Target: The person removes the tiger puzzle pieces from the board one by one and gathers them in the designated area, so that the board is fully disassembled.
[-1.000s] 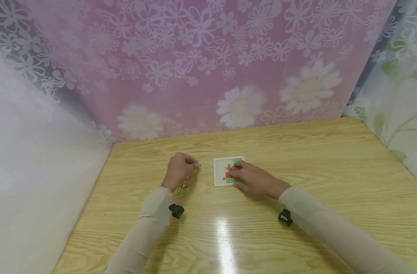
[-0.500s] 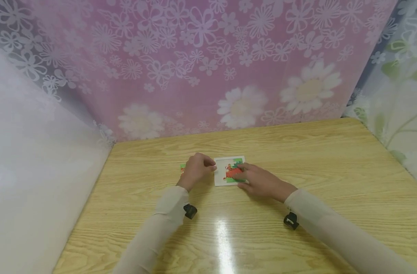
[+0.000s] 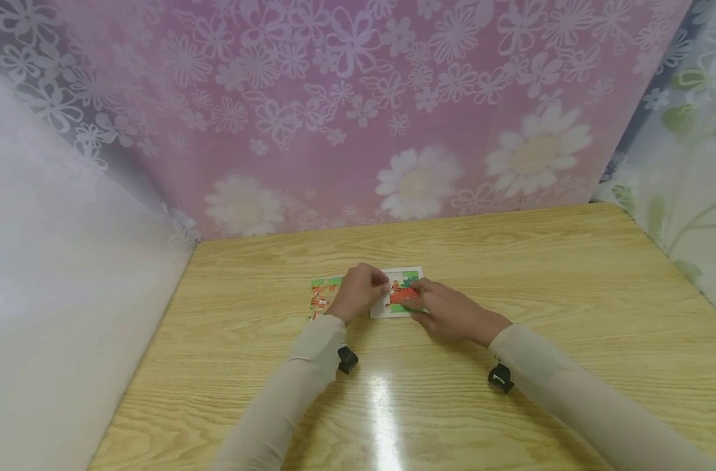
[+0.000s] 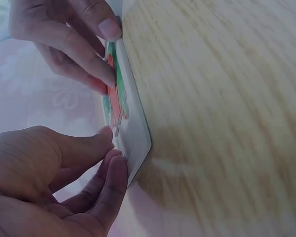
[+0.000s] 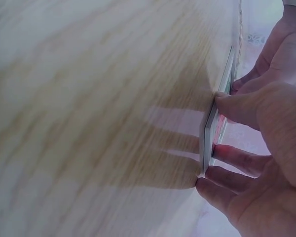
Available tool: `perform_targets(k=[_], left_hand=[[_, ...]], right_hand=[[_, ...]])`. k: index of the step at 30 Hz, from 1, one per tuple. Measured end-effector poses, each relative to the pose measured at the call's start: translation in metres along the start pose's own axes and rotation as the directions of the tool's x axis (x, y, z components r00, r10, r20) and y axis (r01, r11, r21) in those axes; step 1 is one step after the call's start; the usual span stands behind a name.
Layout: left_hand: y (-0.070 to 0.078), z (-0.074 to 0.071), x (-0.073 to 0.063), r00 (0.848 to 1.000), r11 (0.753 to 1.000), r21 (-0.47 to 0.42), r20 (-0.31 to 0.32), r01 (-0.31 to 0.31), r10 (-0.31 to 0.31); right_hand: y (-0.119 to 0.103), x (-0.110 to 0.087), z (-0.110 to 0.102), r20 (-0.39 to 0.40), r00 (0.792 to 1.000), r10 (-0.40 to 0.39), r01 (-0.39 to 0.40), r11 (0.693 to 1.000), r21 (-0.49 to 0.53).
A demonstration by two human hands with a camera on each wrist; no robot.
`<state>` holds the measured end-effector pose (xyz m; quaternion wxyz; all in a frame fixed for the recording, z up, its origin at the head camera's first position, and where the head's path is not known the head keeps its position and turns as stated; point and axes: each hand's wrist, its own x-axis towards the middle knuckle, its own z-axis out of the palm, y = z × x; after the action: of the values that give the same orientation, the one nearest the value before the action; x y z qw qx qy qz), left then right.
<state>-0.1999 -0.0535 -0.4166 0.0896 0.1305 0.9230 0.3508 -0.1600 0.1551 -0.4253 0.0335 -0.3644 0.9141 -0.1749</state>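
Observation:
A white square puzzle tray [image 3: 378, 313] lies on the table, its right part filled with joined pieces [image 3: 402, 296] in red and green. Over its left part, my left hand [image 3: 359, 292] pinches a small puzzle piece [image 4: 115, 147] between thumb and fingertips; the fingers hide most of it. The piece is close to the left edge of the joined red ones. My right hand [image 3: 450, 311] holds the tray at its right side. Its thumb [image 5: 226, 104] touches the near rim, one finger rests on the pieces and others are at the edge.
Loose puzzle pieces [image 3: 319, 302] with orange and green print lie left of the tray, partly behind the left hand. The wooden table [image 3: 511, 261] meets a pink flowered cloth [image 3: 310, 163] at the back. Black wrist cameras [image 3: 348, 360] sit on both sleeves.
My left hand has moved right, from beside the loose pieces to over the tray's left part, bringing a piece along. The right hand has stayed at the tray with only slight finger movement.

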Motion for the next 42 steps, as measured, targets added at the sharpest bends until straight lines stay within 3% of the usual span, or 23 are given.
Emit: perform_targets(k=[16,42], left_hand=[[0.0042,0.0043,0.0024,1.0,0.999,0.016,0.002,0.031,-0.031],[0.0003,0.0066,0.0031,0.998,0.997,-0.058,-0.025,0.055,-0.057]], right_hand=[[-0.0003,0.001,-0.0012,0.008,1.0,-0.007,0.008,1.0,-0.013],[-0.0002,0.0006,0.0002,-0.001,1.0,-0.023,0.023,0.999,-0.041]])
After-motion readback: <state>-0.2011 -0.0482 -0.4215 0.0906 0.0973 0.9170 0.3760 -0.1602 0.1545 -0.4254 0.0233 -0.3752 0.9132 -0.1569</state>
